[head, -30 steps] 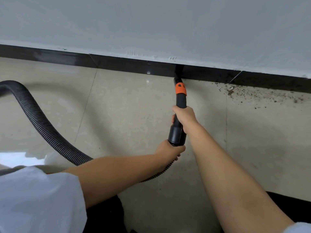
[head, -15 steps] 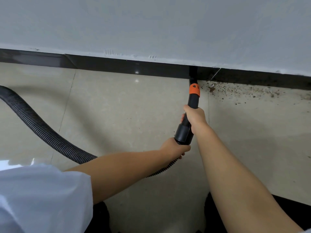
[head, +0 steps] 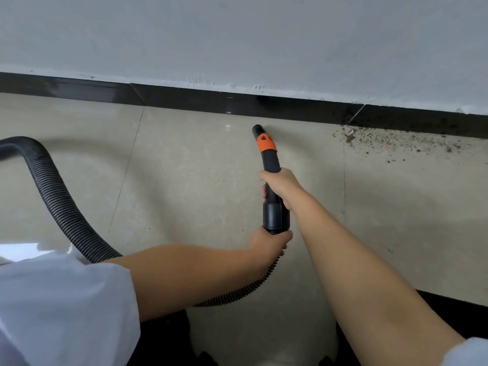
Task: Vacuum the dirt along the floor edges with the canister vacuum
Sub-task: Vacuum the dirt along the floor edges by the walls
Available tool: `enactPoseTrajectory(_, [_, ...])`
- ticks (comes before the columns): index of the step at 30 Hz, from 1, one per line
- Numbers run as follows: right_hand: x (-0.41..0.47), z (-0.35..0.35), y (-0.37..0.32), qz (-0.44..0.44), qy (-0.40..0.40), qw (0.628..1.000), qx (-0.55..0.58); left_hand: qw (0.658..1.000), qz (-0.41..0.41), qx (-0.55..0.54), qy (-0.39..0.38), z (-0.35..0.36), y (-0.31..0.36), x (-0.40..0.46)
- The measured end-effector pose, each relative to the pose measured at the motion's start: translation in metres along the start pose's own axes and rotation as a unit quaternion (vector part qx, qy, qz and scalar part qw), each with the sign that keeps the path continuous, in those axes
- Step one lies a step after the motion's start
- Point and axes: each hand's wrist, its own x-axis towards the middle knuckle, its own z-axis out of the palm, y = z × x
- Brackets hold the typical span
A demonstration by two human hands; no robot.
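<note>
A black vacuum nozzle (head: pixel 267 154) with an orange collar points at the floor a little short of the black baseboard (head: pixel 200 101). My right hand (head: pixel 281 187) grips the nozzle tube at its middle. My left hand (head: pixel 269 241) grips the ribbed black hose (head: pixel 56 204) just behind the nozzle's wide cuff. The hose loops away to the left and out of frame. Brown dirt (head: pixel 390 143) lies scattered along the floor edge to the right of the nozzle tip, about a tile joint away. The canister is not in view.
Beige glossy tiles (head: pixel 190 175) cover the floor, and a grey wall (head: pixel 237 38) rises above the baseboard. My white sleeve (head: pixel 52 307) fills the lower left. Dark trouser legs show at the bottom edge.
The nozzle tip has pulled back from the baseboard and shifted left, away from the dirt patch. Both hands keep the same grips.
</note>
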Motion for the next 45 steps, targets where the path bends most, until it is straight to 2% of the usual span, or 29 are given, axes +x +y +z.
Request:
enactPoseTrajectory(5, [-0.002, 0.03, -0.009, -0.001, -0.058, 0.998, -0.024, 0.999, -0.009, -0.028, 0.044, -0.018, -0.006, -0.002])
enactPoseTrajectory(8, [-0.008, 0.03, 0.0, 0.007, -0.057, 0.998, -0.022, 0.999, -0.013, -0.034, 0.032, -0.017, -0.015, -0.007])
enactPoseTrajectory(17, [-0.026, -0.05, 0.041, 0.019, 0.123, 0.988, 0.092, 0.991, -0.001, 0.086, -0.105, 0.031, -0.01, -0.013])
enactPoseTrajectory(27, [-0.045, -0.116, 0.053, 0.065, 0.175, 0.972, 0.146, 0.979, -0.026, 0.116, -0.167, 0.087, -0.001, -0.02])
enactPoseTrajectory(33, [-0.044, -0.162, 0.068, 0.059, 0.204, 0.966, 0.149, 0.981, -0.035, 0.103, -0.157, 0.14, -0.002, -0.017])
enactPoseTrajectory(45, [-0.05, -0.251, 0.106, 0.049, 0.176, 0.963, 0.196, 0.984, -0.031, 0.12, -0.129, 0.228, -0.014, -0.02])
